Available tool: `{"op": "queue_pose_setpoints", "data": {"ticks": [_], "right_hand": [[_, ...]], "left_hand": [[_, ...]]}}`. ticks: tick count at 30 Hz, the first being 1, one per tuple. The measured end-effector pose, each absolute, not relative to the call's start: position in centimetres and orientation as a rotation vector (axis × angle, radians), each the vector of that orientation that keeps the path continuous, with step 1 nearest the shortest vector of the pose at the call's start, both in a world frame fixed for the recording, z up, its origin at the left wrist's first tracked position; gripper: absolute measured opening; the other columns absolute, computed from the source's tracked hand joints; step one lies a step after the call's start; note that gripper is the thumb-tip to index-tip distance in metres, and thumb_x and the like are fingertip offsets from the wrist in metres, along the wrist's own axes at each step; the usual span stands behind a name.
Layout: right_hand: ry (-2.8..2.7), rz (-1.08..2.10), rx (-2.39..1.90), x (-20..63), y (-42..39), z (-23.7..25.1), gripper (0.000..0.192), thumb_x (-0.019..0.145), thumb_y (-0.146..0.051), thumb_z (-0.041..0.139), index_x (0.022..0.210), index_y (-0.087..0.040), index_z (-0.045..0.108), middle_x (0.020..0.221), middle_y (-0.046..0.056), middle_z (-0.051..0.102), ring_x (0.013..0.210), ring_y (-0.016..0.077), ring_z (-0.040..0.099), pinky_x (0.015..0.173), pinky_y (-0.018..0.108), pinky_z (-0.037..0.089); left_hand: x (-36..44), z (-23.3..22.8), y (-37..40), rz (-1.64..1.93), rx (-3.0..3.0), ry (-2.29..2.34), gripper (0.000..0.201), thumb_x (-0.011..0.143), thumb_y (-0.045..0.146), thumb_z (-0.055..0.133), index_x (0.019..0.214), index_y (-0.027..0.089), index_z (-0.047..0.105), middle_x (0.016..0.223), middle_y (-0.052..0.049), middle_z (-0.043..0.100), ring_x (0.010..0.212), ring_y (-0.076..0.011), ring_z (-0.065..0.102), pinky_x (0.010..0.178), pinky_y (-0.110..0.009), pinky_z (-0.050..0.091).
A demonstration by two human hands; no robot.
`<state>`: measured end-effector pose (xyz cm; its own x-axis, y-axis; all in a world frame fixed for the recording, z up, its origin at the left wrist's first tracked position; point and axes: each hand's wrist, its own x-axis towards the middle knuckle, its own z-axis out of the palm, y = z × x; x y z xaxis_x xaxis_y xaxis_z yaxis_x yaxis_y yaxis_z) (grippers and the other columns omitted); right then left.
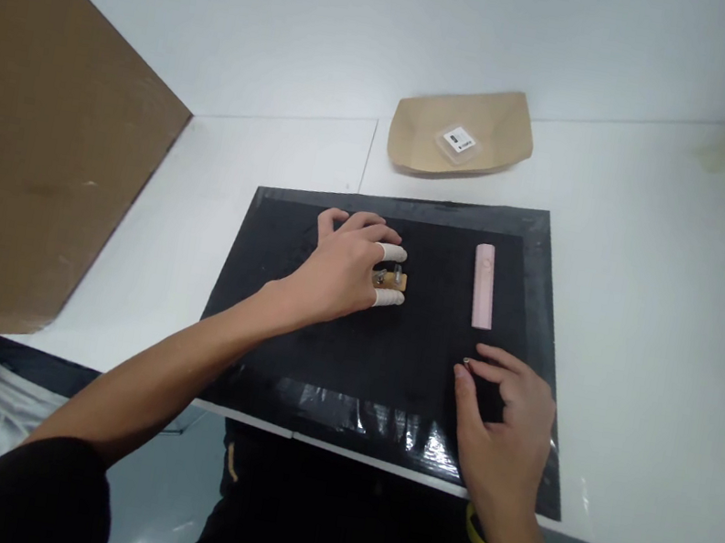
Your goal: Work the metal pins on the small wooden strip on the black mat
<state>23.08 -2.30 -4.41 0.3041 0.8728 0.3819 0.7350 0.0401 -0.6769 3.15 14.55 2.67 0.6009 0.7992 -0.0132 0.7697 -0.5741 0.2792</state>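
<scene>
"Steadying the block (401, 284) looks like the step in hand, doesn't it?"

"I'd say so. The left hand (346, 267) has its thumb and one finger, both in white covers (389, 298), set against either side of it, mid-mat (349, 353). The other fingers are spread."

"And the right hand (509, 426)?"

"Pinching a piece (467, 361) between thumb and forefinger, just nearer than the pink case (483, 287). It's too tiny to tell what it is."

"So what does the next move call for?"

"A light, sure pinch, I'd judge, with the block kept from sliding. Piece and block are well apart."
</scene>
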Motion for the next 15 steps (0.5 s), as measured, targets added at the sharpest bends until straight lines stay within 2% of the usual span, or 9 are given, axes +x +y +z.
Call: {"op": "queue_pose_setpoints", "data": {"ticks": [9,15], "right_hand": [[-1.457,0.208,-1.733,23.07,-2.36,-4.31,0.011,0.102,-0.031,0.064,0.098,-0.022,0.069,0.111,0.008,0.076,0.102,0.0274,0.068,0.093,0.047,0.047],[-1.455,0.214,-1.735,23.04,-2.37,-4.34,0.012,0.102,-0.031,0.064,0.098,-0.021,0.069,0.111,0.009,0.076,0.103,0.0277,0.068,0.094,0.047,0.047]], "left_hand": [[3.41,2.83,14.56,0.178,2.582,1.279,0.011,0.088,0.026,0.078,0.098,0.023,0.079,0.132,-0.006,0.076,0.137,-0.0333,0.056,0.111,-0.056,0.020],[3.55,2.92,14.71,0.177,2.571,1.281,0.010,0.087,0.031,0.081,0.095,0.025,0.080,0.129,-0.005,0.078,0.132,-0.0330,0.057,0.112,-0.057,0.019]]}}
